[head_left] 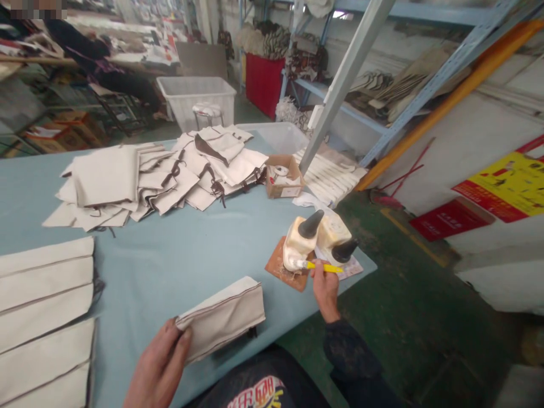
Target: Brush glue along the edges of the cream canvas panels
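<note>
cream fabric piece (229, 318) extends rightward from the gripping left hand (159, 362).

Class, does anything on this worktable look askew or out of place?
Mildly: the fabric heap at the back sprawls, its pieces overlapping at mixed angles with dark strips trailing out, while the fabric row at left lies neatly aligned.

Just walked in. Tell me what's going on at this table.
A person is working with both hands at a blue-topped table. The left hand grips one end of a cream fabric piece near the table's edge. The right hand holds a yellow-handled brush, its whitish end at the low front of a pale container with a black cone. More cream pieces lie in a heap farther back and in rows at the left.
</note>
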Motion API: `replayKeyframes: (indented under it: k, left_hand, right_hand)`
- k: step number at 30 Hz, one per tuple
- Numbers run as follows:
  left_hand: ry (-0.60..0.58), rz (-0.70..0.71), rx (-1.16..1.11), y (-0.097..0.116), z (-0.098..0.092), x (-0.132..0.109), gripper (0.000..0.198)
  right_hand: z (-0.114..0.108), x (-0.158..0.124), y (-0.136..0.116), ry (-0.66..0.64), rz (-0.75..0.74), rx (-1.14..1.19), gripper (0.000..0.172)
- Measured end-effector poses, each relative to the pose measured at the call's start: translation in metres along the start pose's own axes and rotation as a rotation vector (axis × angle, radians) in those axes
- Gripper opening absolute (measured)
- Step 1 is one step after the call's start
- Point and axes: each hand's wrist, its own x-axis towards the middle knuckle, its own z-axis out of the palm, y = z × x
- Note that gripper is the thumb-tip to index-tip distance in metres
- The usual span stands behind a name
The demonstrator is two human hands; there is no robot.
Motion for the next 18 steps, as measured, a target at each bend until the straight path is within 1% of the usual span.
replayKeyframes:
  k: [2, 5, 7, 10, 14, 18]
  left_hand:
    - [-0.009, -0.032, -0.033, 0.0, 0.004, -0.002, 0.039]
    - [-0.035, -0.103, -0.062, -0.002, 0.009, -0.008, 0.04]
    - [-0.032, -0.143, -0.068, -0.002, 0.011, -0.011, 0.041]
    - [-0.004, -0.153, -0.072, 0.0, 0.012, -0.012, 0.039]
    - [-0.015, -0.147, -0.087, 0.006, 0.012, -0.012, 0.036]
    - [-0.029, -0.169, -0.093, 0.006, 0.014, -0.011, 0.036]
  right_hand:
    - [0.006, 0.004, 0.002, -0.003, -0.044, -0.089, 0.05]
    - [0.015, 0.007, 0.006, -0.025, -0.076, -0.203, 0.052]
    - [0.021, 0.008, 0.01, -0.036, -0.076, -0.259, 0.052]
    - [0.027, 0.012, 0.015, -0.037, -0.056, -0.31, 0.049]
    - [0.027, 0.016, 0.016, -0.024, -0.029, -0.285, 0.046]
    - [0.017, 0.017, 0.018, -0.001, 0.032, -0.163, 0.05]
